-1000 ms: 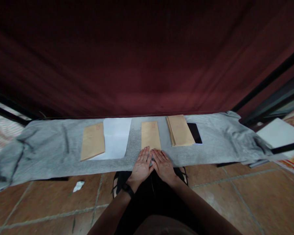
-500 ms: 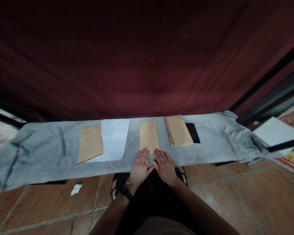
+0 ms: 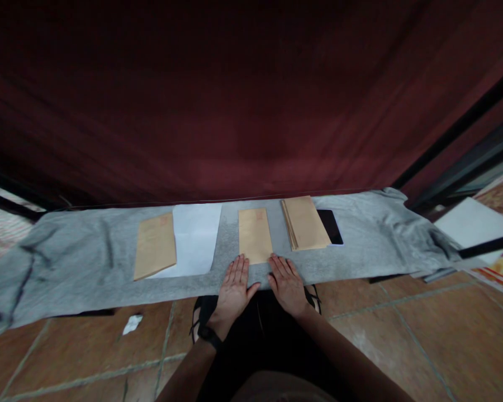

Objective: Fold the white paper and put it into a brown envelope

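the left hand (image 3: 233, 290) and right hand (image 3: 288, 287) lie flat, outstretched and gripping nothing, at the near corners of the middle kraft envelope (image 3: 255, 234), which rests on the grey cloth (image 3: 92, 245) between a white paper sheet (image 3: 195, 237) and a stack of kraft envelopes (image 3: 305, 223). the stack partly overlaps a black smartphone (image 3: 332, 228).

Homelike room, exact kind unclear: brown floor tiles (image 3: 465, 335), cloth-draped narrow table (image 3: 364, 237).
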`<state>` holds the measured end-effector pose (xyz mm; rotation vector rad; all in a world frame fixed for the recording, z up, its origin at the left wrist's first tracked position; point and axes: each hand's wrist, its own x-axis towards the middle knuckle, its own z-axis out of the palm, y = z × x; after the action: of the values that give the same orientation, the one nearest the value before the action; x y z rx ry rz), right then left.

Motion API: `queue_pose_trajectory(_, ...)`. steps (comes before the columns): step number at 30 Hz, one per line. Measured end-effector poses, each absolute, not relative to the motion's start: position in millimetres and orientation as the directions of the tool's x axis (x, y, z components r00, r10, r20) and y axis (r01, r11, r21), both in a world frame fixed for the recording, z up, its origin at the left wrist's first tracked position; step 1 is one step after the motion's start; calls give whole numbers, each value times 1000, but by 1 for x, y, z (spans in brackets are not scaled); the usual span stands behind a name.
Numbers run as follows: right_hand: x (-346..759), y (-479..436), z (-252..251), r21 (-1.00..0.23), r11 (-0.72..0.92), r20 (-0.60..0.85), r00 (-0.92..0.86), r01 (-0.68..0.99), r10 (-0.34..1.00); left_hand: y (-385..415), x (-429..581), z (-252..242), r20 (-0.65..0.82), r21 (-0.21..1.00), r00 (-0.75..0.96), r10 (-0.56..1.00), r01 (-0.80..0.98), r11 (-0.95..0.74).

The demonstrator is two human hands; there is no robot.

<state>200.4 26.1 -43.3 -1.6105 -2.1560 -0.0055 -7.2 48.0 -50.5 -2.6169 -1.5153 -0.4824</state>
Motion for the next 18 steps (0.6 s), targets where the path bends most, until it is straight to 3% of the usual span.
queue_pose_trajectory(13,205,25,-39,-275,280,332,-182,920,925,45,-14,-52,339,43,422,841,886,-462)
queue_pose_trajectory(18,184,30,-32,-286,377,339,-275,881,899,45,-13,-55,339,32,421,841,888,-458)
